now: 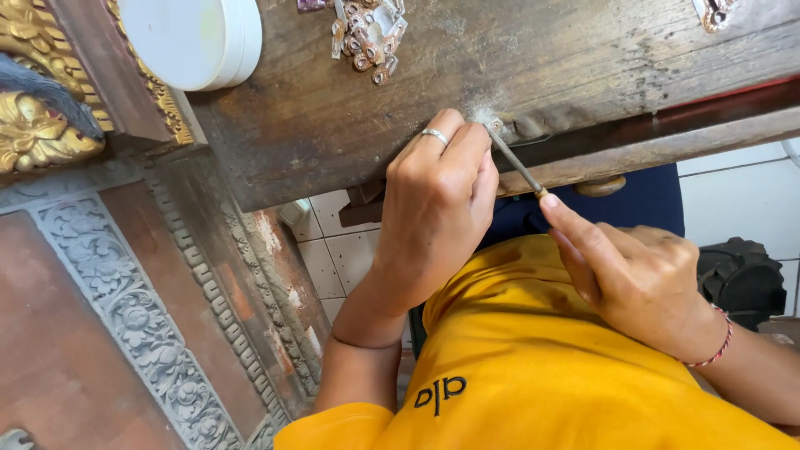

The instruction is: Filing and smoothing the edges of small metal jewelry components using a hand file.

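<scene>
two hands, one file, one small piece at the bench edge

the small silvery metal piece (495, 126) is mostly hidden: only a pale corner shows past the fingertips at the near edge of the worn dark wooden workbench (333, 108), with a smudge of pale dust around it. the left hand (437, 212) is curled shut, its fingertips pressed together on that piece; a single silver ring sits on one finger. the right hand (629, 271) is closed around the handle end of one thin grey metal needle file (517, 161), index finger laid out along it, so the handle itself cannot be seen. the file's tip touches the piece. one red and white braided cord wraps the right wrist.

at the top edge a heap of small silver and copper-coloured metal parts (367, 33) is cut off, too tangled to count. one round white lidded tub (196, 37) lies beside it, also cropped. at the left, gilded carved wood (33, 125) and a grey carved floral panel strip (133, 317) run out of the frame. one black ribbed object (742, 279) at the right is hard to make out. the yellow shirt (533, 375) fills the bottom.
</scene>
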